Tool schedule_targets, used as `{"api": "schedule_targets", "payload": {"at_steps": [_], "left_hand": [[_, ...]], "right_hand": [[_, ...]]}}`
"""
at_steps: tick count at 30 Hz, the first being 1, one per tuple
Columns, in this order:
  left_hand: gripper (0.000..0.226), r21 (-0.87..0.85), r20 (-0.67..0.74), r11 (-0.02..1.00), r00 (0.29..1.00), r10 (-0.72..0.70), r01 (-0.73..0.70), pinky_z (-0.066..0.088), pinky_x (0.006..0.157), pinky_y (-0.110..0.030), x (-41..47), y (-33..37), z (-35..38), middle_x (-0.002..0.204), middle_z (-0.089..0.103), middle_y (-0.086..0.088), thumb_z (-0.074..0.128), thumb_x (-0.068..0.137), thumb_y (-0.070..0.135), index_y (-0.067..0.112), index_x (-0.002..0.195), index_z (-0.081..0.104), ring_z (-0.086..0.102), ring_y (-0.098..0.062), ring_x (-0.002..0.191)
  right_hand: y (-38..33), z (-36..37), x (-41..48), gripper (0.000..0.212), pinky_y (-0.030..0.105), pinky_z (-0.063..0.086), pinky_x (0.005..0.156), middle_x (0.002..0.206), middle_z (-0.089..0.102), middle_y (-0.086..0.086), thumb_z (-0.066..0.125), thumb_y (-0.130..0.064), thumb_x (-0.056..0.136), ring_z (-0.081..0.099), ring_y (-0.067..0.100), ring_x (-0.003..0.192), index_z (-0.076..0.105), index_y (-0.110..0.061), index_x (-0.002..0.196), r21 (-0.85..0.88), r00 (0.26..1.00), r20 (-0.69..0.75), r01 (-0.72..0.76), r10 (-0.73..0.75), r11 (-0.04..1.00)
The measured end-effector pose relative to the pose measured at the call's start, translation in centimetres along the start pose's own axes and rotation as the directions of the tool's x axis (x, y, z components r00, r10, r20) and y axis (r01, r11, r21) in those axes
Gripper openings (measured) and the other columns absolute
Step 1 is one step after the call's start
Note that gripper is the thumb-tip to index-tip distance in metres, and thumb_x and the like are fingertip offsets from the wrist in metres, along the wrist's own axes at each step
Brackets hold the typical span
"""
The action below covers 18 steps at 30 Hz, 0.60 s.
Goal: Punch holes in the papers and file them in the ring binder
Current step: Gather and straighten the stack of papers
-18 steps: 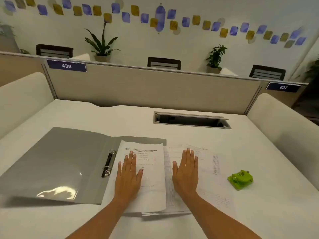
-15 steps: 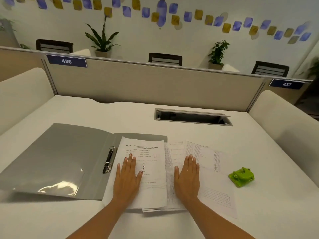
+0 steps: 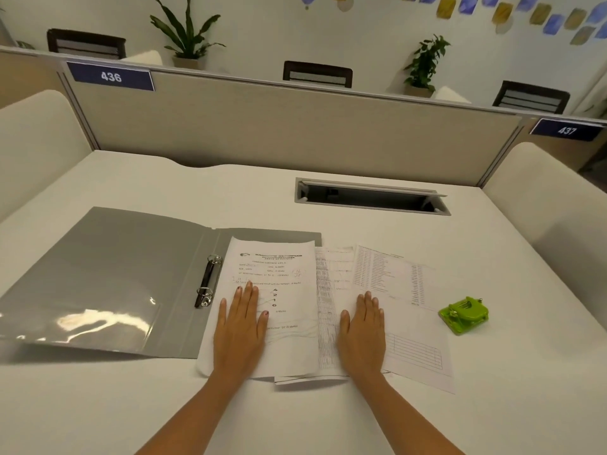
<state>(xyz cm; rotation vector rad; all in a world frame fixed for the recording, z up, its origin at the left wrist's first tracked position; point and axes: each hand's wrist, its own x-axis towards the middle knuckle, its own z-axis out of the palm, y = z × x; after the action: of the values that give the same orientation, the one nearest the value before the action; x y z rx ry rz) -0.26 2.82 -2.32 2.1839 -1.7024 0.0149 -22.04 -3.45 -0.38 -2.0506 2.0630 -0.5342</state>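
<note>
I log the left hand (image 3: 241,330) lying palm down, fingers straight and close together, on the top sheet (image 3: 289,267) of the papers (image 3: 297,351); it grips nothing. The right hand (image 3: 363,336) is likewise flat and fully extended, resting on a second sheet (image 3: 328,290) printed with a dense table, and it holds nothing either. The top sheet, a printed worksheet with handwritten marks, overlaps the right-hand cover of the ring binder (image 3: 108,277), its left edge just beside the rings (image 3: 208,284). The binder lies open on the white desk (image 3: 328,421), a clear pocket on its left cover. More printed paper (image 3: 387,274) fans out to the right from under the second sheet. The green hole punch (image 3: 463,314) sits on the desk right of the papers, apart from the right hand. I cannot tell whether any sheet carries holes, or whether the rings are open. Beyond the papers a cable slot (image 3: 371,197) is set into the desk before a beige partition (image 3: 279,126).
</note>
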Motion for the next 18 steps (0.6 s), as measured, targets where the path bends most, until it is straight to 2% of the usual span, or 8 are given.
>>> {"api": "schedule_targets", "payload": {"at_steps": [3,5,6,8,13,16,18], "left_hand": [[0.059,-0.021,-0.011,1.000,1.000,0.004,-0.004,0.009,0.118,-0.040,-0.2,0.0,-0.1,0.154,0.034,-0.004,0.023,0.098,0.041,0.011,0.148,0.034,0.033,-0.022,0.142],[0.060,-0.036,-0.015,0.999,1.000,0.000,-0.001,0.009,0.118,-0.040,-0.1,0.0,-0.1,0.154,0.034,-0.003,0.022,0.098,0.041,0.011,0.148,0.033,0.033,-0.022,0.142],[0.059,-0.046,-0.015,0.999,1.000,-0.002,0.002,0.008,0.118,-0.039,-0.1,0.0,0.0,0.154,0.033,-0.003,0.022,0.098,0.041,0.011,0.148,0.032,0.032,-0.021,0.142],[0.059,-0.057,-0.008,0.998,1.000,-0.003,0.002,0.005,0.119,-0.038,-0.1,-0.1,0.1,0.155,0.030,-0.002,0.023,0.099,0.040,0.012,0.149,0.029,0.029,-0.020,0.143],[0.058,-0.093,0.020,0.996,1.000,-0.013,0.015,0.000,0.120,-0.035,-0.1,-0.3,0.1,0.156,0.028,-0.002,0.023,0.099,0.040,0.012,0.150,0.027,0.027,-0.020,0.143],[0.059,-0.108,0.026,0.994,1.000,-0.017,0.020,0.000,0.120,-0.035,-0.1,-0.2,-0.1,0.156,0.027,-0.003,0.023,0.099,0.041,0.011,0.150,0.027,0.027,-0.020,0.144],[0.060,-0.115,0.030,0.993,0.999,-0.021,0.024,0.002,0.120,-0.035,-0.1,-0.2,-0.1,0.156,0.027,-0.003,0.020,0.099,0.043,0.011,0.150,0.027,0.026,-0.019,0.144]], "right_hand": [[-0.7,-1.1,0.1,0.056,0.031,0.002,0.120,0.159,0.017,0.005,0.027,-0.039,0.100,0.009,0.020,0.148,0.028,-0.011,0.148,0.131,0.997,0.074,-0.031,0.022,0.991],[-1.9,-2.2,0.0,0.047,0.033,0.016,0.118,0.153,0.031,0.006,0.040,-0.035,0.099,0.023,0.021,0.142,0.039,-0.013,0.140,0.272,0.990,0.125,-0.097,0.065,0.957],[-2.6,-2.8,-0.1,0.040,0.033,0.025,0.112,0.143,0.043,0.005,0.045,-0.033,0.097,0.033,0.021,0.134,0.046,-0.014,0.133,0.314,0.989,0.122,-0.114,0.078,0.943],[-4.1,-3.6,-0.7,0.031,0.031,0.032,0.099,0.122,0.054,-0.001,0.048,-0.033,0.095,0.045,0.018,0.116,0.053,-0.018,0.122,0.312,0.990,0.117,-0.109,0.075,0.944],[-7.2,-4.5,-1.8,0.026,0.026,0.042,0.076,0.088,0.057,-0.012,0.050,-0.037,0.094,0.057,0.010,0.088,0.048,-0.021,0.115,0.485,0.929,0.355,-0.277,0.103,0.829],[-8.1,-4.5,-2.1,0.029,0.025,0.046,0.075,0.097,0.059,-0.008,0.053,-0.036,0.092,0.060,0.015,0.092,0.045,-0.021,0.115,0.466,0.894,0.445,-0.285,0.057,0.838],[-8.3,-4.3,-2.0,0.033,0.027,0.049,0.080,0.110,0.061,-0.001,0.053,-0.029,0.092,0.061,0.019,0.100,0.046,-0.018,0.122,0.449,0.886,0.463,-0.266,0.032,0.853]]}}
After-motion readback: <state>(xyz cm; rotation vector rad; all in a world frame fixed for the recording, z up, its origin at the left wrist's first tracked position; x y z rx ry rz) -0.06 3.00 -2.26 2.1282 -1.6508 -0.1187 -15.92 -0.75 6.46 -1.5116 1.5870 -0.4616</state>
